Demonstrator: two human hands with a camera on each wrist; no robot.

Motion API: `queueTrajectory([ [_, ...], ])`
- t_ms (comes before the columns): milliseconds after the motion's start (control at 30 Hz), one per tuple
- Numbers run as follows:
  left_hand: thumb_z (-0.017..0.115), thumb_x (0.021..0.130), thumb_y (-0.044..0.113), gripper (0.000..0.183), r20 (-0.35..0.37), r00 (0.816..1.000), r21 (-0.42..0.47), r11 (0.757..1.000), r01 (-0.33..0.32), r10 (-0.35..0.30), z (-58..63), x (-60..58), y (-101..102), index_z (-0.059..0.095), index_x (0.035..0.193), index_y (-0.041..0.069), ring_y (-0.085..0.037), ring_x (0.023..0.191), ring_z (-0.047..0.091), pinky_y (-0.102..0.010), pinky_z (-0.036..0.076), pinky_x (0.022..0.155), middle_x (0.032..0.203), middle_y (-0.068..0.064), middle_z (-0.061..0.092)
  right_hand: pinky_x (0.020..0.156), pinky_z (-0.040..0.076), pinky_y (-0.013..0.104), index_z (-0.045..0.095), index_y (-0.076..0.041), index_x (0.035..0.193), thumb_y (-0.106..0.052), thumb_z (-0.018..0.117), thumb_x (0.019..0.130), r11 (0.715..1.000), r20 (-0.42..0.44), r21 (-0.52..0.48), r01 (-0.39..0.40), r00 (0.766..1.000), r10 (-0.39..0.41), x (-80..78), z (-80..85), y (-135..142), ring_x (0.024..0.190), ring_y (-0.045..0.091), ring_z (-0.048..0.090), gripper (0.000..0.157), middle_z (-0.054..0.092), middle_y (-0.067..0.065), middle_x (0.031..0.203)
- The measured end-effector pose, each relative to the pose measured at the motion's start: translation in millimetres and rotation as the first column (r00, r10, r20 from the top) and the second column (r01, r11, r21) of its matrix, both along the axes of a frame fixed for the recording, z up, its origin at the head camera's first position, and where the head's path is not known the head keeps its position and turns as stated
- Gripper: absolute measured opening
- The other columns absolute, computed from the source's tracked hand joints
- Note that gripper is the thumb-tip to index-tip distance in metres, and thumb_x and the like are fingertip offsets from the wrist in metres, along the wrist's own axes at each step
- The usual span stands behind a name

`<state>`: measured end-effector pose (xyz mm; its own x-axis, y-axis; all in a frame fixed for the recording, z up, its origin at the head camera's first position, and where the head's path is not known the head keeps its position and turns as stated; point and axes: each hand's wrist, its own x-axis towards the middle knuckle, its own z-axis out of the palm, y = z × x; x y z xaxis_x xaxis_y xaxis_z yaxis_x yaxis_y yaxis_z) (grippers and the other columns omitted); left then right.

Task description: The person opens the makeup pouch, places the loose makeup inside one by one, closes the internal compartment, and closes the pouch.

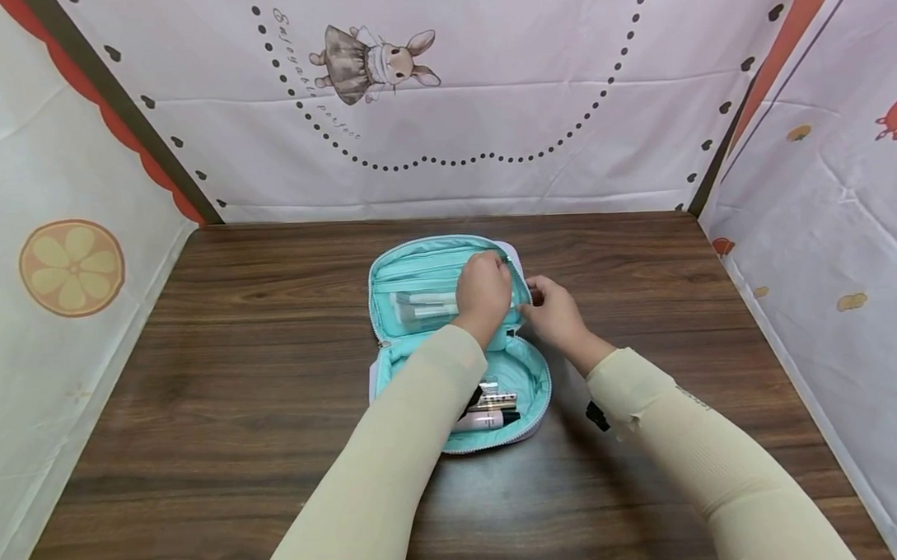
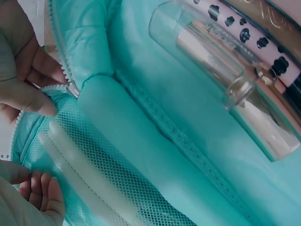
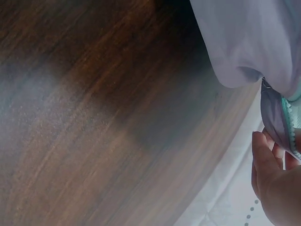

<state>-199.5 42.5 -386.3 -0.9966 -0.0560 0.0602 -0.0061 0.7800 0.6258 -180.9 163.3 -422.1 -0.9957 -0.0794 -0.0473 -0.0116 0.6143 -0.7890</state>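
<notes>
A teal-lined cosmetic bag (image 1: 532, 374) lies unzipped on the table, its lid folded back. My left hand (image 1: 484, 291) reaches over the lid with curled fingers. In the left wrist view its thumb and finger pinch the edge of the mesh pocket (image 2: 113, 150); I cannot tell whether a zipper pull is between them. Makeup brushes (image 1: 430, 299) with pale handles lie in that pocket. My right hand (image 1: 557, 311) grips the lid's zippered rim from the right side. A clear-capped tube (image 2: 211, 56) and a pink tube (image 1: 479, 421) lie in the lower half, partly hidden by my left sleeve.
The dark wood table (image 1: 258, 361) stretches around the bag. Printed white cloth (image 1: 487, 122) stands behind it and at both sides. More slim cosmetics, one a pink tube with black flowers (image 2: 244, 35), lie beside the clear-capped tube.
</notes>
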Motion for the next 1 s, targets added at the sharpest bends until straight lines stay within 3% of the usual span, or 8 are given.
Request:
queueTrajectory([
  [200, 0.048, 0.101, 0.016, 0.029, 0.014, 1.0, -0.002, 1.0, -0.001, 0.001, 1.2, 0.2, -2.1, 0.057, 0.075, 0.007, -0.019, 0.067, 0.055, -0.033, 0.045, 0.059, 0.079, -0.009, 0.059, 0.087, 0.048, 0.046, 0.056, 0.005, 0.118, 0.0, 0.057, 0.092, 0.999, 0.008, -0.025, 0.022, 1.0, -0.022, -1.8, -2.7, 0.1, 0.104, 0.036, 0.056, 0.027, 0.06, 0.025, 0.114],
  [433, 0.049, 0.099, 0.015, 0.023, 0.056, 0.997, -0.042, 0.998, -0.056, 0.058, -1.8, -0.8, -12.2, 0.067, 0.091, 0.003, -0.025, 0.082, 0.066, -0.038, 0.055, 0.07, 0.09, -0.012, 0.067, 0.083, 0.049, 0.045, 0.056, 0.004, 0.121, -0.001, 0.056, 0.093, 0.998, 0.033, -0.032, 0.05, 0.998, -0.049, -2.0, -6.2, 2.0, 0.101, 0.035, 0.057, 0.029, 0.06, 0.024, 0.11],
  [1000, 0.053, 0.098, 0.014, 0.021, 0.098, 0.995, -0.231, 0.973, -0.012, 0.035, -3.2, -2.3, -40.2, 0.069, 0.09, 0.004, -0.025, 0.083, 0.067, -0.036, 0.056, 0.062, 0.092, -0.012, 0.067, 0.084, 0.049, 0.045, 0.054, 0.003, 0.123, -0.003, 0.055, 0.094, 0.998, 0.07, -0.024, 0.052, 0.996, -0.05, -1.9, -6.3, 2.4, 0.103, 0.034, 0.056, 0.029, 0.059, 0.024, 0.114],
])
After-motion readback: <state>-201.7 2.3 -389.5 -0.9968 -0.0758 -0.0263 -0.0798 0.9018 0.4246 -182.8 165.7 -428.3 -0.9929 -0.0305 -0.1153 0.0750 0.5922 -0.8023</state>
